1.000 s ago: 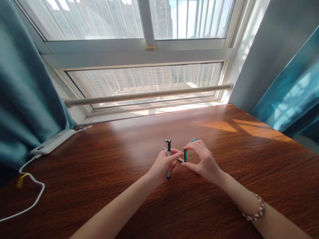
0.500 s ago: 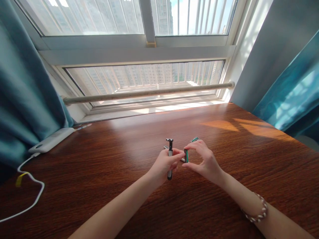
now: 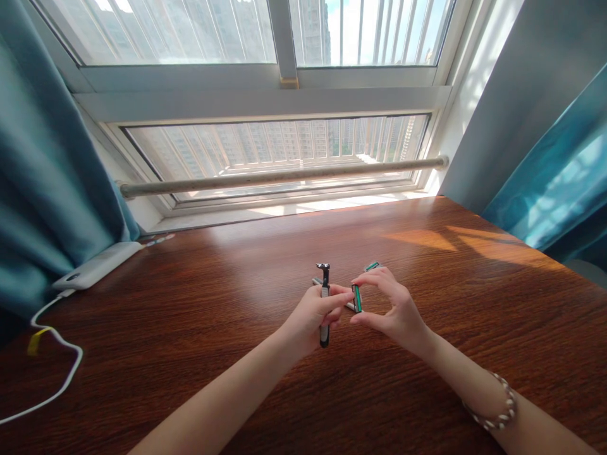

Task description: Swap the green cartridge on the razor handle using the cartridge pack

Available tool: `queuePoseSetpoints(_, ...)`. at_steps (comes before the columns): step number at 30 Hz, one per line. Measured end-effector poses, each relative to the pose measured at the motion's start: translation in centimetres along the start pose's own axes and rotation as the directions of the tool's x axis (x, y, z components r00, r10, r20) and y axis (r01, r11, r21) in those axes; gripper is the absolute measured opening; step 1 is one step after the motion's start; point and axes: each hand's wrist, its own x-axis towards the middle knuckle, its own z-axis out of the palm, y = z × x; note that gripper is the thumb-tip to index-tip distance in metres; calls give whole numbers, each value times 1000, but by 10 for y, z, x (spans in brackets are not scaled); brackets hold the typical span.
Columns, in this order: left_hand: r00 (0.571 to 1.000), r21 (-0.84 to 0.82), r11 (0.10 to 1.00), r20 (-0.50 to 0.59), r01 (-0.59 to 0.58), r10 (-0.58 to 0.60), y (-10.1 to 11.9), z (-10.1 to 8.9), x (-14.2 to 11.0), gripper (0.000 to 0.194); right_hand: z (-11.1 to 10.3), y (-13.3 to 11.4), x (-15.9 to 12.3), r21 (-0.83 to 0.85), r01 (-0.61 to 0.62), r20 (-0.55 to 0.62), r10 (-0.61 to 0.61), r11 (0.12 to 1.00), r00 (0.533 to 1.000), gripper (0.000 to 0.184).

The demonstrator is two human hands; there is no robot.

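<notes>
My left hand (image 3: 310,319) is closed around a black and grey razor handle (image 3: 325,292), held upright with its bare head at the top. Between the thumb and a finger of my right hand (image 3: 393,302) is a razor blade cartridge (image 3: 357,299) with a green strip, gripped by its two ends. The left fingertips touch the cartridge's near side. Behind my right hand lies another green-striped razor head (image 3: 372,266) on the table. Under my left hand, part of another light-coloured handle (image 3: 349,306) shows on the wood; the rest is hidden.
The brown wooden table (image 3: 227,272) reaches to the window sill. At the left edge lies a white power strip or charger-like box (image 3: 99,265) with a white cable (image 3: 78,354). A pale rail (image 3: 284,179) crosses the window. Blue curtains (image 3: 57,158) hang at both sides.
The cartridge has turned slightly, so more of its green face shows. My right hand has shifted a little to the right and down. The razor handle stays in my left hand.
</notes>
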Motion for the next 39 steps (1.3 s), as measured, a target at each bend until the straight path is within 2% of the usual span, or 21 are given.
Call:
queuePoseSetpoints(8,999,-3,999,4,36,-36,4,1,-3,22,-2,-3,1,90,-72,45,68,993,997,40)
queuePoseSetpoints(11,999,55,998,-17,-33,34,1,-1,0,25,1,2,-1,146,-144,18,142,979,990,42)
queuePoseSetpoints(14,985,173,972,-42,-157,166,-3,-4,3,37,5,6,-3,270,-236,-28,252,934,967,45)
queuePoseSetpoints(17,955,291,920,-60,-262,291,-9,-4,5,49,9,7,-3,478,-305,-42,369,823,929,44)
queuePoseSetpoints(21,922,370,862,-33,-347,385,-14,0,1,43,14,-1,-2,744,-342,45,467,575,883,44)
queuePoseSetpoints(24,906,443,808,22,-388,423,-15,4,-4,37,16,-7,-3,832,-358,119,494,424,861,43)
queuePoseSetpoints(30,875,535,717,98,-448,474,-13,7,-9,23,16,-12,-5,901,-366,207,508,235,836,43)
queuePoseSetpoints(32,860,558,687,101,-465,500,-14,5,-8,20,15,-14,-4,907,-359,212,495,221,842,43)
queuePoseSetpoints(34,838,579,651,110,-491,534,-17,2,-8,18,13,-15,-4,900,-353,200,478,254,855,43)
queuePoseSetpoints(39,766,593,574,118,-565,632,-24,-5,-6,13,9,-14,-2,810,-346,112,454,474,884,44)
